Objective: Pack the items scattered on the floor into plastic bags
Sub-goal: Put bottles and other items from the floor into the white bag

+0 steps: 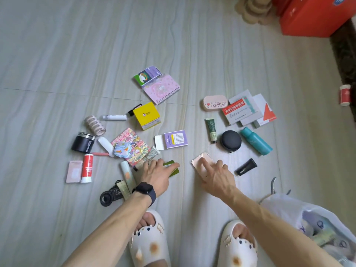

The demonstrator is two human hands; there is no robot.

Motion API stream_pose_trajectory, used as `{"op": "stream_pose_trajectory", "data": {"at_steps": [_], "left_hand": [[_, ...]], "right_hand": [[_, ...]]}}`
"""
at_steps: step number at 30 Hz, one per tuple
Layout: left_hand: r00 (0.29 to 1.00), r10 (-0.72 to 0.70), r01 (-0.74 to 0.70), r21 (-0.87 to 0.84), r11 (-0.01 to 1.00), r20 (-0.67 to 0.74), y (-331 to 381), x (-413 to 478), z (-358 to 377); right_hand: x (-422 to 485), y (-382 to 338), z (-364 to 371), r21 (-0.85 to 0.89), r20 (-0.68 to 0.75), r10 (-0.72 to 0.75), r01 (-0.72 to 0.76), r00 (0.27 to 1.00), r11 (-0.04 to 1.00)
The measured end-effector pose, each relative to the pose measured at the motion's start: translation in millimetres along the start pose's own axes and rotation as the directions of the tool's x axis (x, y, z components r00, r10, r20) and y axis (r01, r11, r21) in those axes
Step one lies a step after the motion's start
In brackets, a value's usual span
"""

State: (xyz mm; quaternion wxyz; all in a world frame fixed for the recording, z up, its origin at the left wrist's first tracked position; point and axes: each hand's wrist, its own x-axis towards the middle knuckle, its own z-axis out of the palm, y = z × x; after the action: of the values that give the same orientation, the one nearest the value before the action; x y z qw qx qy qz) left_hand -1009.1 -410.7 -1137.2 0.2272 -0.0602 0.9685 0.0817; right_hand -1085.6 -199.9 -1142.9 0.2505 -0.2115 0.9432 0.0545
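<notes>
Nearest: white slippers (150, 237) planted apart on the floor (57, 54), leaving working room between and ahead. Lower right: plastic bag (285, 205) slumped open beside the right foot, already holding some items, placed within easy reach for dropping things in.

Left grip (158, 172) released, fingers straight and laid on the green packet (172, 167); touching rather than clasping, probably steadying it before a lift. Right grip (215, 174) arched over the pink box (202, 162), fingers curled round its edges, grasping it where it lies on the floor; judged the next item for the bag.

Just beyond, right: black tube (246, 166), round case (230, 141), teal bottle (256, 140). Left: sticker sheet (131, 146), purple card (175, 139), yellow box (146, 115). Farther: notebook (161, 88), medicine boxes (238, 110). Farthest: red carton (312, 14). Most items loose on the floor; packing judged far from done.
</notes>
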Motion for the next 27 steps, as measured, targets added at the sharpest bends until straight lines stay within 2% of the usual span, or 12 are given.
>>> {"op": "stream_pose_trajectory", "data": {"at_steps": [2, 4, 6, 7, 10, 12, 14, 16, 19, 21, 24, 27], "left_hand": [[0.999, 0.000, -0.003, -0.065, 0.998, -0.046, 1, -10, -9], [0.997, 0.013, -0.022, -0.122, 0.992, -0.076, 3, -20, -19], [0.996, 0.040, -0.054, -0.195, 0.979, -0.077, 9, -28, -31], [0.996, 0.056, -0.072, -0.236, 0.969, -0.075, 14, -32, -39], [0.987, 0.126, -0.149, -0.299, 0.943, -0.096, 40, -42, -73], [0.974, 0.203, -0.225, -0.280, 0.933, -0.105, 67, -49, -102], [0.947, 0.300, -0.318, -0.210, 0.924, -0.112, 100, -57, -138], [0.909, 0.396, -0.410, -0.114, 0.905, -0.127, 138, -65, -173], [0.848, 0.510, -0.511, 0.029, 0.859, -0.144, 195, -77, -209], [0.818, 0.560, -0.551, 0.097, 0.829, -0.131, 228, -83, -217], [0.796, 0.597, -0.584, 0.126, 0.802, -0.106, 269, -88, -210], [0.805, 0.588, -0.580, 0.103, 0.808, -0.081, 298, -93, -190]], "right_hand": [[-27, 4, -6, 0.132, 0.016, 0.033, -0.035, 0.999, 0.991], [-58, 9, -16, 0.359, 0.144, 0.136, -0.179, 0.980, 0.916], [-96, 19, -30, 0.577, 0.206, 0.199, -0.283, 0.958, 0.766], [-119, 25, -37, 0.699, 0.210, 0.213, -0.299, 0.954, 0.649], [-194, 46, -63, 0.947, 0.165, 0.207, -0.214, 0.964, 0.241], [-245, 67, -72, 0.987, 0.074, 0.280, -0.111, 0.957, 0.119], [-291, 92, -74, 0.997, 0.015, 0.390, -0.042, 0.921, 0.063], [-330, 120, -69, 0.997, 0.005, 0.500, -0.045, 0.866, 0.068], [-371, 160, -54, 0.979, 0.096, 0.620, -0.187, 0.779, 0.083], [-379, 177, -49, 0.897, 0.088, 0.657, -0.346, 0.749, 0.274], [-367, 188, -51, 0.630, -0.012, 0.639, -0.490, 0.769, 0.603], [-334, 191, -57, 0.435, -0.072, 0.595, -0.511, 0.801, 0.741]]}}
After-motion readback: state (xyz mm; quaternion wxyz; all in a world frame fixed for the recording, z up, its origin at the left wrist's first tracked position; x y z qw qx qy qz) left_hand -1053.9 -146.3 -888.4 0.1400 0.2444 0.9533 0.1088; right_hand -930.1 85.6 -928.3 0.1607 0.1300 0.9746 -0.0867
